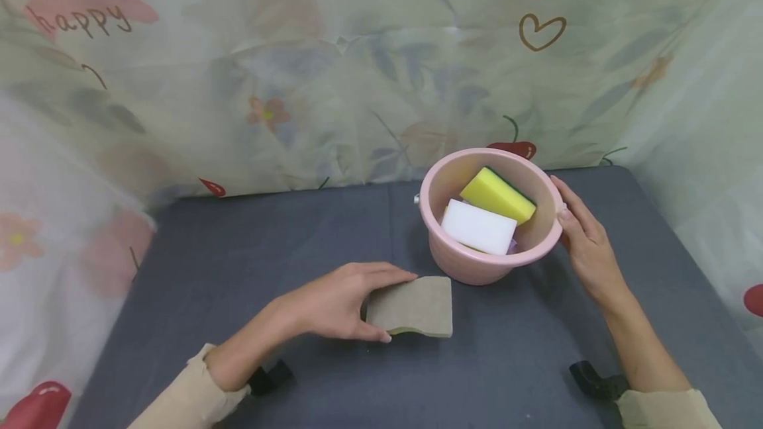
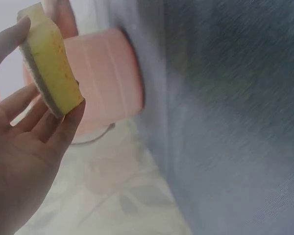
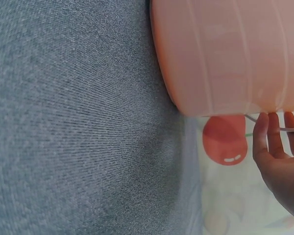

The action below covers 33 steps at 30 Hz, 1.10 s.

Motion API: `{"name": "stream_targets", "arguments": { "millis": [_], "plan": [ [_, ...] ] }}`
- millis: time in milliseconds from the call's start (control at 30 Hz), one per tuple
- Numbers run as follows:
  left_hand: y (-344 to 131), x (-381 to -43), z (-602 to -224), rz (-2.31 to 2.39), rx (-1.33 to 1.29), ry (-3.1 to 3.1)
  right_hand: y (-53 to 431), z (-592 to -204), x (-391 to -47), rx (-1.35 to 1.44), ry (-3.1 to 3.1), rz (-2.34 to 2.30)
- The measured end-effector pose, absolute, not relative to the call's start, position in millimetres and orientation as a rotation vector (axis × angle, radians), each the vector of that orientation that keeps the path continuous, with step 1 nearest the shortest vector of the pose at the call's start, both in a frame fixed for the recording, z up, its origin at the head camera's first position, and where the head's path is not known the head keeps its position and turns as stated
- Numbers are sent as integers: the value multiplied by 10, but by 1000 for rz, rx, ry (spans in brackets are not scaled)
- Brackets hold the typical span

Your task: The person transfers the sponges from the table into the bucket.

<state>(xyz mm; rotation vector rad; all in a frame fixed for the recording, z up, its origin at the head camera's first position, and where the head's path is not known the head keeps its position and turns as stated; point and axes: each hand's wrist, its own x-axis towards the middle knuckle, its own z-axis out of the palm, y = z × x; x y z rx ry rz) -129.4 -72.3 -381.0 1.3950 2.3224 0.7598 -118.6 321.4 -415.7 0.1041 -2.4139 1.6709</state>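
Observation:
My left hand [image 1: 342, 300] grips a sponge [image 1: 414, 306] by its edges, thumb on the near side and fingers on the far side. The sponge has a grey-beige scouring face on top and yellow foam [image 2: 54, 61] beneath, with a wavy side. It is held up off the table, just left of and in front of a pink bucket [image 1: 471, 270]. On the bucket's right side, my right hand [image 1: 590, 250] holds the rim, its fingertips [image 3: 261, 122] against the outer wall by the wire handle. Inside the bucket lie a yellow sponge [image 1: 497, 196] with a dark backing and a white sponge block [image 1: 479, 226].
The bucket stands upright on a dark grey cloth-covered table [image 1: 286, 237]. A patterned curtain [image 1: 334, 85] rises right behind the table and along both sides. Black wrist mounts [image 1: 596, 382] sit under both forearms.

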Motion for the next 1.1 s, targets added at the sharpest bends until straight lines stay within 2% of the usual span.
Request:
{"name": "stream_targets", "arguments": {
  "millis": [367, 833, 1100],
  "plan": [
    [-747, -1397, -3451, 859, 1448, 2348, 3222, -4192, -1200, 108, -2402, 1689],
    [-569, -1610, -3208, 859, 1601, 2455, 3215, -4178, -1177, 112, -2375, 1693],
    [-430, -1726, -3093, 829, 1563, 2437, 3213, -4159, -1150, 85, -2381, 1698]
  ]
}}
